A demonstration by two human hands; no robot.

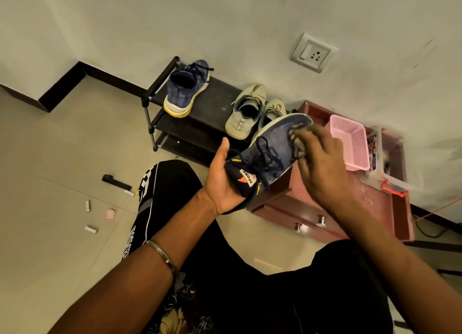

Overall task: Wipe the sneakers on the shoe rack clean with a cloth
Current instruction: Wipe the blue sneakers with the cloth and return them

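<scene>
My left hand (220, 181) grips the heel of a navy sneaker (270, 151) from below and holds it up in front of me, toe pointing away. My right hand (322, 163) holds a grey cloth (298, 143) bunched under its fingers against the sneaker's toe; this hand is motion-blurred. The matching navy sneaker with a yellow sole (186, 88) stands on the top shelf of the black shoe rack (150, 101). Two beige sneakers (246, 111) sit on the same shelf, to its right.
A maroon low cabinet (300, 206) with drawers stands right of the rack, carrying a pink basket (350, 143) and a clear box (390, 163). Small items lie on the tiled floor at left (90, 206). My knees fill the bottom. A wall socket (313, 52) is above.
</scene>
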